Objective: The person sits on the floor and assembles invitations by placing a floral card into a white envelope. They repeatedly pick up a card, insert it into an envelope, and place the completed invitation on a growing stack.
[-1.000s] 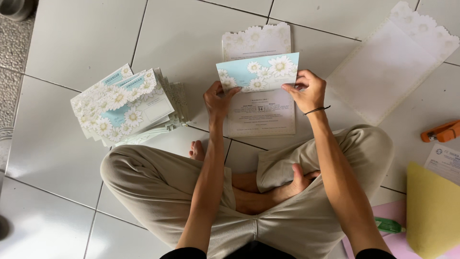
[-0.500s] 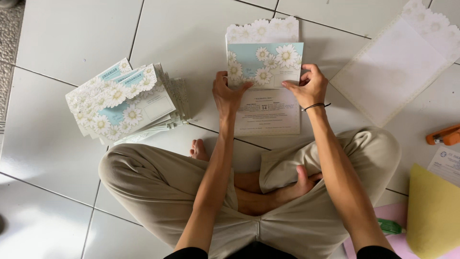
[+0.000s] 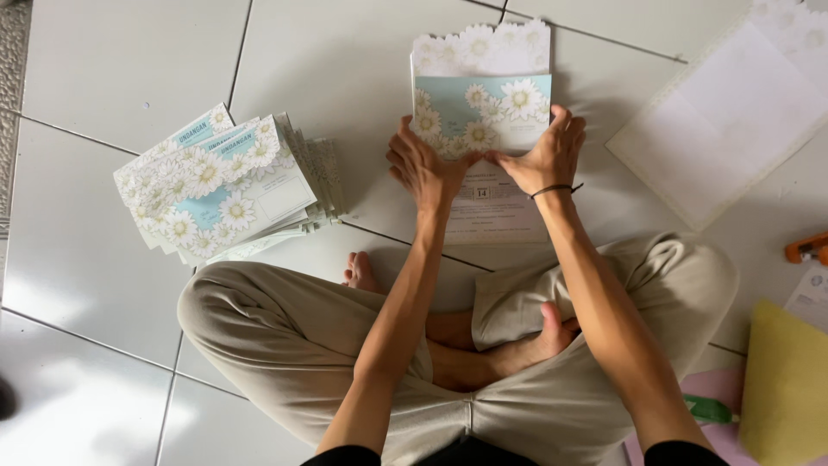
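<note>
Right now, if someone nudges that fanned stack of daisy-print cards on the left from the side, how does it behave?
The fanned stack of daisy-print paper cards would probably slide and spread further: it already lies splayed on glossy white floor tiles. Each card looks thin and light, so likely flexes when lifted.

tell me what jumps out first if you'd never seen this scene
Both hands, the left hand and right hand, press on a pale blue folded paper card printed with white daisies at top centre of the white tiled floor. To the left lies a fanned stack of matching daisy-printed cards. A yellow paper sheet sits at the lower right edge.
</note>
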